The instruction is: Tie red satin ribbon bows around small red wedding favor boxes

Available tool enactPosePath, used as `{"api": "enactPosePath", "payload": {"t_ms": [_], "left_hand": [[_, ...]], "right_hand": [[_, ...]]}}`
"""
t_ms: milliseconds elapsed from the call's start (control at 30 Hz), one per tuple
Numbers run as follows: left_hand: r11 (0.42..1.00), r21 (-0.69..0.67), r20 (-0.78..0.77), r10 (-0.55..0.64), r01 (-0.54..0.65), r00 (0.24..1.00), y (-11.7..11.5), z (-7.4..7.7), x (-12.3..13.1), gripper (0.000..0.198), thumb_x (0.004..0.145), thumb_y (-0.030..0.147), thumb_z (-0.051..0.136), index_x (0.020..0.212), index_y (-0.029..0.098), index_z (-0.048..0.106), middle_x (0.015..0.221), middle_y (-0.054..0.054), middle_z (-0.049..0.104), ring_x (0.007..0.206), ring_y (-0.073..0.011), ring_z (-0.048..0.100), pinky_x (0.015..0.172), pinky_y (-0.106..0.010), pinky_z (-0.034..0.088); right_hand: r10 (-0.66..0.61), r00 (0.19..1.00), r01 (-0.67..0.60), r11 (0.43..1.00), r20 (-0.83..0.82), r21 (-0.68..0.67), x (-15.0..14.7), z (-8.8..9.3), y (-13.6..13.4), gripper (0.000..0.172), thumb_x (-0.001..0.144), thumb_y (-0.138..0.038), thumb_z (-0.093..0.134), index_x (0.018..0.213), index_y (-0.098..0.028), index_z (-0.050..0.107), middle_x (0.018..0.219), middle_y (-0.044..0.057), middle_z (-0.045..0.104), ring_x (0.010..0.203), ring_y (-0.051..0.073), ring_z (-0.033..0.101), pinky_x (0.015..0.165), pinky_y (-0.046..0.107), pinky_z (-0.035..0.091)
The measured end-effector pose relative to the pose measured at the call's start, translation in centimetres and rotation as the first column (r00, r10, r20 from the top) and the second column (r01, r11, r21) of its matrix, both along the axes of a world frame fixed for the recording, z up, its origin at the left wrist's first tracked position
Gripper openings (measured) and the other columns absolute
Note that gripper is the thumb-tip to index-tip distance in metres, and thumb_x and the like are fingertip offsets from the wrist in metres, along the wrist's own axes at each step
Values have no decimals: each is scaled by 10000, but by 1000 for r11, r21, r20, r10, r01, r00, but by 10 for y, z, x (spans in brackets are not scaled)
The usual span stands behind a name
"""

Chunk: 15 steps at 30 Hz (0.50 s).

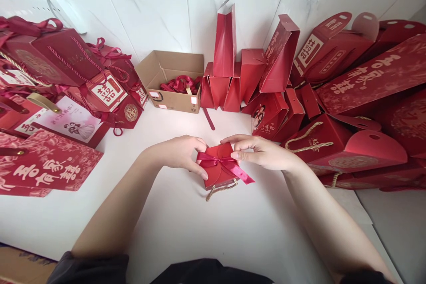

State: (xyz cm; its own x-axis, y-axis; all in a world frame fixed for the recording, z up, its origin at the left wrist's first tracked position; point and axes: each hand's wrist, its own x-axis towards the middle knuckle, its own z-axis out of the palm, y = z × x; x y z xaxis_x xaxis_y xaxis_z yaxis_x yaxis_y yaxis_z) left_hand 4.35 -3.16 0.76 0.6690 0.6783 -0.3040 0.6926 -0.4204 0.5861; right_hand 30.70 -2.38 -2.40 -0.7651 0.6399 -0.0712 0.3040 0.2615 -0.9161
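Observation:
A small red gift box (218,176) sits on the white table in front of me, with a gold twisted cord at its near edge. Across its top runs a dark pink ribbon (216,159) tied in a bow, one tail hanging off to the right. My left hand (184,154) grips the box's left side, thumb on the near-left part and fingers behind. At the right, my right hand (259,151) pinches the ribbon near the box's upper right corner between thumb and fingers.
Behind is an open cardboard box (176,103) holding dark pink ribbon. A ribbon strip (209,119) lies before it. Red boxes (222,46) stand back centre. Stacked red gift boxes (49,55) fill the left, and more red boxes (346,142) crowd the right.

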Motion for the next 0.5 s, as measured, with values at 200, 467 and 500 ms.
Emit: {"api": "enactPosePath", "payload": {"t_ms": [200,467,500], "left_hand": [[998,-58,10,-11,12,1000,1,-1,-1,435,658,601,733,785,194,647,928,-18,639,839,-186,599,739,-265,436],[991,-58,60,124,-121,990,-4,7,-5,447,836,555,531,609,175,597,830,-32,655,691,-157,581,624,-256,411],[986,-38,74,168,-165,983,-4,7,-6,453,846,542,513,594,172,586,783,-29,648,652,-151,562,599,-257,397]], "right_hand": [[10,1000,-10,1000,-6,-1,0,-1,2,361,910,-502,562,772,-202,706,1339,56,561,1205,246,559,1037,368,398],[-142,986,159,963,-91,217,-13,1,-10,211,940,-412,544,952,-232,655,1247,56,597,1154,211,564,947,346,442],[-187,977,207,947,-104,245,-14,1,-12,197,939,-405,547,1008,-240,630,1232,54,597,1147,205,559,920,336,452]]}}
